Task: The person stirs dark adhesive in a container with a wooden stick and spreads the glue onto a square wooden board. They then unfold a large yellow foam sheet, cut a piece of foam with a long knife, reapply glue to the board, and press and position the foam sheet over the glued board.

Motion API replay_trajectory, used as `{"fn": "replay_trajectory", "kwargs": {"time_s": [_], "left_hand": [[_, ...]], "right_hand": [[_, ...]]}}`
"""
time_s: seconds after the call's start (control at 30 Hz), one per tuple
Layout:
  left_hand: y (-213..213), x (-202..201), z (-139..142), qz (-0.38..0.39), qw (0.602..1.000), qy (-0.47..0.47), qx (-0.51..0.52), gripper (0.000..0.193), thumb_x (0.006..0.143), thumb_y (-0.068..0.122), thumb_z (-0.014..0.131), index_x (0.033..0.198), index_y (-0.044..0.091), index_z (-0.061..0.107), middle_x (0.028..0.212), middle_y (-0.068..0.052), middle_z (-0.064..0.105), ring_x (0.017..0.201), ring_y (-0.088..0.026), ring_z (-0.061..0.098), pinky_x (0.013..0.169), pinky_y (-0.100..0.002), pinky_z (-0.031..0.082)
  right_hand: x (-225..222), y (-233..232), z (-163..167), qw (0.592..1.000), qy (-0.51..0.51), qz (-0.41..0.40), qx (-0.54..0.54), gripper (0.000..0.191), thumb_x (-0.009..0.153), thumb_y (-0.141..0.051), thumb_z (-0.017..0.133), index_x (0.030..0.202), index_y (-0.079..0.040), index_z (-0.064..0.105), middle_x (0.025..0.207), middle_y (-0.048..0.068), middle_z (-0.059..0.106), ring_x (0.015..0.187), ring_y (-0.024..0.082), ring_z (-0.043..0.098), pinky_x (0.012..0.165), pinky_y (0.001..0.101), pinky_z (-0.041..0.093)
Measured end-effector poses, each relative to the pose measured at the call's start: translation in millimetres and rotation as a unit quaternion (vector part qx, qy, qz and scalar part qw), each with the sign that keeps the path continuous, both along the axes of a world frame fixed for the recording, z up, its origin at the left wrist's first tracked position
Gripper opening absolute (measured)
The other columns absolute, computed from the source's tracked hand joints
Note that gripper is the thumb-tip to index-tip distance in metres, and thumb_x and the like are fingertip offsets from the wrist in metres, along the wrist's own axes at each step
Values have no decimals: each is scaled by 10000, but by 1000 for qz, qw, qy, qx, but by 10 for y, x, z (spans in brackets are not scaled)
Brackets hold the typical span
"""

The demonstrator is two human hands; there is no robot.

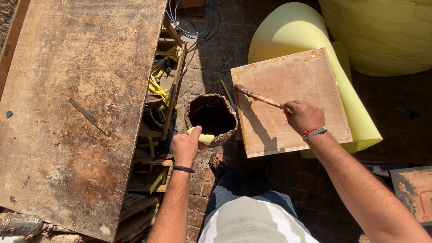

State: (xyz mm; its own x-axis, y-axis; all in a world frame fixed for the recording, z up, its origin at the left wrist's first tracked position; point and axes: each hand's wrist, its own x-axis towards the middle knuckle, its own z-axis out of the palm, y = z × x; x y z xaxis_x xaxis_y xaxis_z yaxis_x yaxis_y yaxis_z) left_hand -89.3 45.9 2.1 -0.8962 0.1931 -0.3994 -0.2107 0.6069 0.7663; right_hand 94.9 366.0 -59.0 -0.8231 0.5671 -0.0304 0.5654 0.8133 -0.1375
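Observation:
My right hand (303,116) grips a wooden-handled brush (256,94) whose dark, glue-caked tip touches the upper left of a square plywood board (297,85). The board rests tilted on yellow foam (292,31). My left hand (186,146) is closed on a small piece of yellow foam (204,137) at the rim of a crusted dark pot (211,114), which stands on the brick floor just left of the board.
A large worn wooden table top (76,103) fills the left side, with a thin metal strip (89,117) lying on it. Yellow scraps sit in wooden crates (159,90) beside it. A blue cable (193,22) coils at the top. Another board (414,193) lies at the lower right.

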Motion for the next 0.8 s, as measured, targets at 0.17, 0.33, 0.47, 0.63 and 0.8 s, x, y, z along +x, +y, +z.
{"fn": "replay_trajectory", "kwargs": {"time_s": [0.17, 0.33, 0.47, 0.63, 0.8], "left_hand": [[-62, 95, 33, 27, 999, -8, 34, 473, 892, 373, 720, 682, -50, 747, 568, -108, 716, 464, -109, 660, 433, -250, 521], [-203, 326, 65, 55, 996, -7, 63, 437, 893, 344, 727, 678, -36, 743, 578, -109, 720, 461, -105, 658, 423, -231, 513], [-375, 436, 111, 69, 993, -10, 100, 432, 895, 322, 738, 671, -47, 729, 574, -119, 704, 448, -121, 631, 406, -248, 486], [-471, 454, 84, 40, 995, -28, 81, 416, 896, 312, 732, 681, -45, 737, 581, -116, 709, 455, -114, 641, 414, -251, 482], [-670, 536, 31, -18, 997, -25, 73, 402, 898, 330, 716, 698, -18, 746, 579, -88, 723, 466, -97, 654, 429, -240, 507]], "right_hand": [[-63, 73, -25, 1000, 18, 2, -9, 90, 976, -320, 714, 1042, -325, 775, 961, -75, 748, 804, 203, 721, 608, 373, 579], [141, -91, -27, 999, 37, 20, -5, 81, 951, -302, 735, 1021, -307, 775, 944, -78, 744, 845, 194, 714, 627, 374, 580], [1022, -474, 90, 996, 58, 68, 30, 99, 905, -265, 734, 991, -297, 770, 1001, -109, 743, 860, 173, 710, 597, 345, 576], [1056, -783, 87, 998, 40, -14, 46, 94, 929, -281, 749, 1005, -324, 782, 972, -133, 731, 824, 150, 695, 612, 329, 572], [1739, -1494, 177, 998, 41, -16, 54, 74, 903, -270, 757, 975, -276, 772, 1017, -128, 734, 822, 128, 688, 608, 303, 576]]}}
